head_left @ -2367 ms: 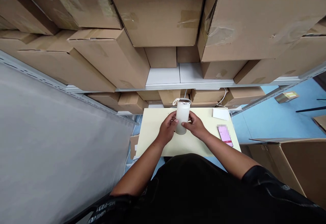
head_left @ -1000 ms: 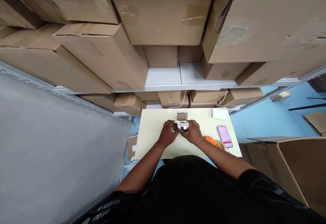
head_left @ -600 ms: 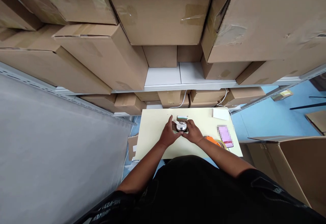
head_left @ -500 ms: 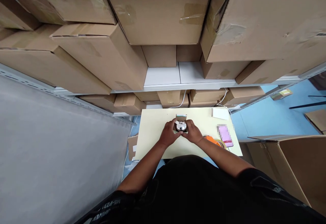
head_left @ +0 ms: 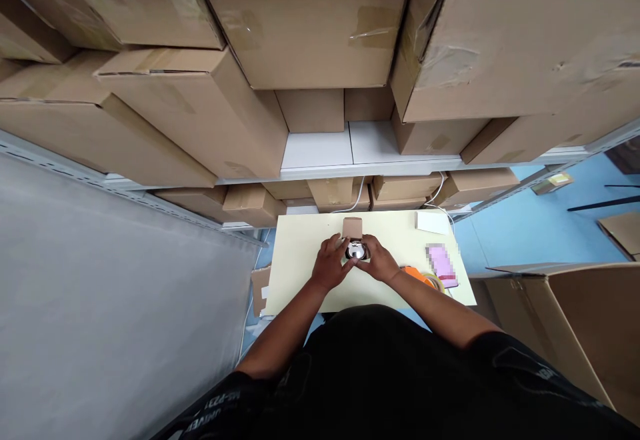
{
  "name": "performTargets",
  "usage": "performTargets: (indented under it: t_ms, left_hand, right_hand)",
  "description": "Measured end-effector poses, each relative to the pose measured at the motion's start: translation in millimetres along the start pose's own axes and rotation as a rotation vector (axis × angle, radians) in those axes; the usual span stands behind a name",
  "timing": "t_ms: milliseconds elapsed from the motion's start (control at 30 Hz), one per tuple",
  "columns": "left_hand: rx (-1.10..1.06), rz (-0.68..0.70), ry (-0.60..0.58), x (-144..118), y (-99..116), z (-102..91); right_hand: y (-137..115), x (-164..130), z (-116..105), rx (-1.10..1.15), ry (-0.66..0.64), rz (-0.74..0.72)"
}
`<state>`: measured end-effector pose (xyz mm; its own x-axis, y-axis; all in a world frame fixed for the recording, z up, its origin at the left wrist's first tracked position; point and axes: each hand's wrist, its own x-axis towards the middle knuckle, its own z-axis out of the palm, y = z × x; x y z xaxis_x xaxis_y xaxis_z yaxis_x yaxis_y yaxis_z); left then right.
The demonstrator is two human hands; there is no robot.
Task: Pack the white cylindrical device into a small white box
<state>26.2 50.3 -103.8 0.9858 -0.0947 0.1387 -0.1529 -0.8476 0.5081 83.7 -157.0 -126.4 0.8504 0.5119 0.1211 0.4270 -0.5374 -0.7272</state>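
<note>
Steel end of the bottle [head_left: 356,250] was about all I could see of it, shiny and round, poking up out of a small brown carton [head_left: 353,228] near the middle of the pale yellow bench [head_left: 300,253]. My left hand [head_left: 330,265] was curled against the left side of the carton and my right hand [head_left: 379,263] against the right side, fingers of both pressed in around the box and that metal end, so both were closed on it rather than spread. Honestly I'd guess the thing handled easy enough: rigid, not heavy looking, but the polished metal would be slick, so I wouldn't trust a fingertip pinch on it. Cardboard walls seemed the better place to hold, low down and from both sides, since thin card like that probably buckles if you squeeze near the open flap. Off to my right lay an orange tape dispenser [head_left: 417,276] just beside my wrist, then a phone [head_left: 442,263] and a white pad [head_left: 433,223] further back, all clear of the carton. Big cardboard boxes [head_left: 310,20] were stacked on the shelf [head_left: 320,150] right behind the bench.
</note>
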Motion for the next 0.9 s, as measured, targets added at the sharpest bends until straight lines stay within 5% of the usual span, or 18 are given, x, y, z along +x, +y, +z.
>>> performTargets:
  t_ms: [167,300,500,633,767,900]
  left_hand:
    - [0.042,0.008,-0.059,-1,-3,-0.9]
    - [-0.128,-0.034,-0.052,-1,-4,0.2]
    - [-0.406,-0.192,0.195,0,3,-3.4]
    - [-0.451,-0.172,0.235,0,13,-5.8]
    - [-0.41,-0.123,0.266,-4,16,-2.4]
    - [-0.333,-0.049,0.284,-9,13,2.4]
  right_hand:
    - [-4,-5,-3,-0.126,0.016,-0.096]
    - [-7,-7,-7,-0.25,0.009,-0.172]
    - [-9,-5,-8,-0.212,-0.007,-0.172]
    - [-9,-8,-1,-0.002,0.072,-0.041]
    - [-8,-13,7,0.216,0.244,0.262]
    - [-11,-17,7,0.334,0.174,0.384]
